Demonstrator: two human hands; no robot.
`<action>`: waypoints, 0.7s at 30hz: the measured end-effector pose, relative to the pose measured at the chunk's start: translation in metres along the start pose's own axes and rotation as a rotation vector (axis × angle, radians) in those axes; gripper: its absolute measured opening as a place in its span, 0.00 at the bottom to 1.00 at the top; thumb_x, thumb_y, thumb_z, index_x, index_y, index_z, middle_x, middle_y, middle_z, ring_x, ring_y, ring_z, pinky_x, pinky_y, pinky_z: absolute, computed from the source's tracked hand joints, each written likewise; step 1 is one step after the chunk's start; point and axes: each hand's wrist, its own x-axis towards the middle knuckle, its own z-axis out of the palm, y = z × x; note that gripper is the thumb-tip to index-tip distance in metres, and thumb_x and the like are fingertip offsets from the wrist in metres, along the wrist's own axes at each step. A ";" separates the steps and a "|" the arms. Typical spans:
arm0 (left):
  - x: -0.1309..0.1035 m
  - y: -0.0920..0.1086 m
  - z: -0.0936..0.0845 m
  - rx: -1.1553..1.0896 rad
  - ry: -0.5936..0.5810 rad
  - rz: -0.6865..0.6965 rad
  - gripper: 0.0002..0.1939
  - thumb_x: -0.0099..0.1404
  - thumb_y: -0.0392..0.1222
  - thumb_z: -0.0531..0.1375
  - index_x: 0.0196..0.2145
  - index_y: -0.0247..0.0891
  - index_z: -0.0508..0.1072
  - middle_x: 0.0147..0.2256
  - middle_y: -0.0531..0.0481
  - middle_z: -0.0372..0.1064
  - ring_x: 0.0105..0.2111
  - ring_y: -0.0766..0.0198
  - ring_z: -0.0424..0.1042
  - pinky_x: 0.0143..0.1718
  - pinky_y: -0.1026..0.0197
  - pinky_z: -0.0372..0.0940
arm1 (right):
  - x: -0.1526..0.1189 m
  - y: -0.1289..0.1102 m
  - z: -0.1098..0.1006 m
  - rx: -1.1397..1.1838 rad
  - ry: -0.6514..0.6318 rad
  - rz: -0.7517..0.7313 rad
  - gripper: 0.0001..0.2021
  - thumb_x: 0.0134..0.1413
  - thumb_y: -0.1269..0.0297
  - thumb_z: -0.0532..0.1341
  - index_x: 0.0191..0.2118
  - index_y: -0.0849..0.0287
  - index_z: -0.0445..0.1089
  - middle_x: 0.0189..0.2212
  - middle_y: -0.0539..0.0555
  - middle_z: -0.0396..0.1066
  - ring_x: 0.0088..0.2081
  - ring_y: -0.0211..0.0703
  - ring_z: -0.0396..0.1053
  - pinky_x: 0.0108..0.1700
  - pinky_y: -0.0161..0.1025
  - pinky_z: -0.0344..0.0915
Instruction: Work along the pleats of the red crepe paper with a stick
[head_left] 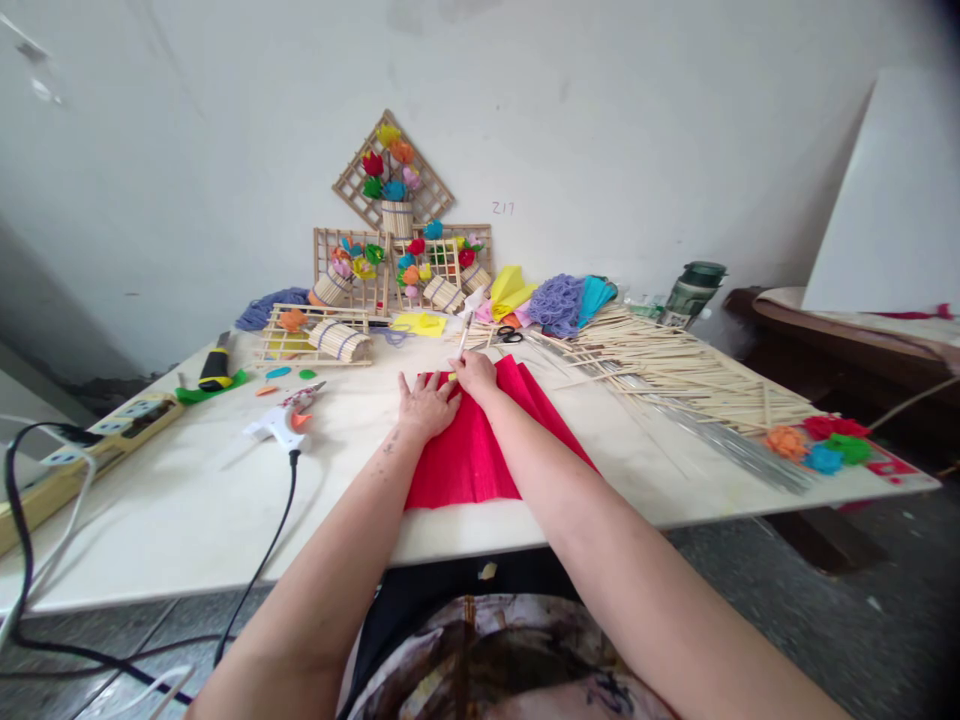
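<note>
A bright red sheet of fine-creased, crepe-like paper (469, 470) lies at the middle of the counter (187, 490), its near edge just short of the front edge, with folds running lengthwise. The left hand (429, 405) lies flat with fingers spread on the sheet's far left part. The right hand (474, 375), just beside it, is closed around a slim, whitish, pen-like stick (466, 332) held roughly upright. A tiny yellow piece (452, 377) shows between them, too small to identify.

For good control, the left palm should press evenly near the stick's lower end, since such thin paper probably slides and puckers easily. Light strokes along the creases would likely spare it from tearing, and the right forearm, which passes over the sheet, should not drag on it.

Left of the sheet sits a white glue gun with a black cord (277, 425); farther out is a cream-coloured power strip (139, 420). Behind are black-handled scissors (511, 335) and a heap of purple yarn (557, 305). Pale wooden sticks (675, 370) spread across the right side, beside thin silvery wires (727, 445). Wooden lattice panels with colourful paper flowers (394, 195) stand against a plain whitish wall (600, 120); the floor (720, 580) is dark grey.
</note>
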 end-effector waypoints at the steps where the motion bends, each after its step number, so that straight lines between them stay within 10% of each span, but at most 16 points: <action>1: 0.000 0.000 0.000 -0.001 -0.001 -0.001 0.26 0.64 0.54 0.38 0.55 0.50 0.59 0.58 0.49 0.53 0.58 0.49 0.49 0.54 0.31 0.29 | 0.000 0.001 0.000 -0.001 0.007 -0.001 0.16 0.55 0.54 0.50 0.41 0.57 0.70 0.40 0.56 0.72 0.41 0.44 0.68 0.38 0.36 0.61; 21: 0.000 0.000 -0.002 0.002 -0.017 -0.011 0.25 0.64 0.54 0.38 0.55 0.51 0.59 0.58 0.50 0.52 0.58 0.50 0.48 0.55 0.32 0.29 | 0.002 0.006 0.000 0.014 0.022 -0.033 0.16 0.55 0.54 0.51 0.40 0.57 0.71 0.38 0.55 0.72 0.40 0.41 0.68 0.39 0.33 0.60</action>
